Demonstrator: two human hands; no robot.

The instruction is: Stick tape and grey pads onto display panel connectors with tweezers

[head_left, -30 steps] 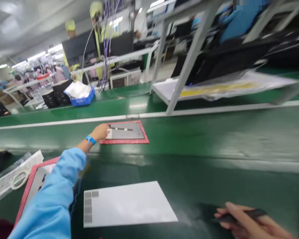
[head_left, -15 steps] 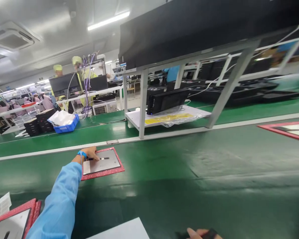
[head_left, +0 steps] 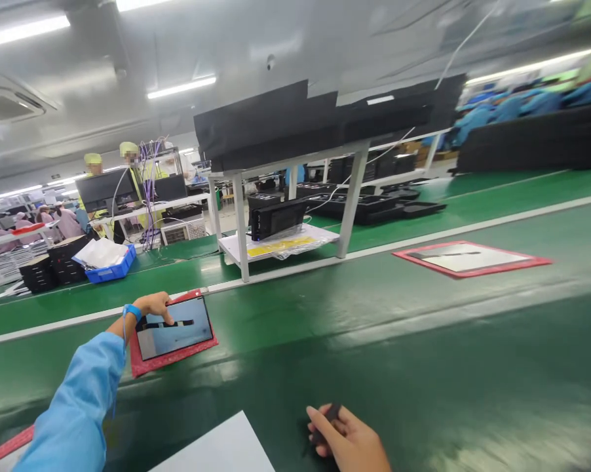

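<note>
At the far side of the green bench, my left hand [head_left: 156, 305] grips the left top edge of a flat display panel [head_left: 180, 331]. Its thumb lies over the shiny panel, near a dark strip; the other fingers are partly hidden. Red bubble wrap [head_left: 170, 359] shows around and beneath the panel. A blue band circles that wrist. Closer to me, my right hand [head_left: 347, 438] is closed round a small black object [head_left: 327, 423], whose kind I cannot make out. White paper or board [head_left: 221, 449] lies left of that hand.
Another panel on red wrap [head_left: 472, 257] lies on the bench at right. Behind the white ledge are a shelf with a black device [head_left: 278, 219], a blue bin [head_left: 109, 265] and black stacks [head_left: 64, 262]. More red wrap [head_left: 8, 451] is at lower left. People work in the background.
My view has swung right. The held panel now mirrors the room more, its angle seemingly changed. My right hand has come further into view with the black object.
</note>
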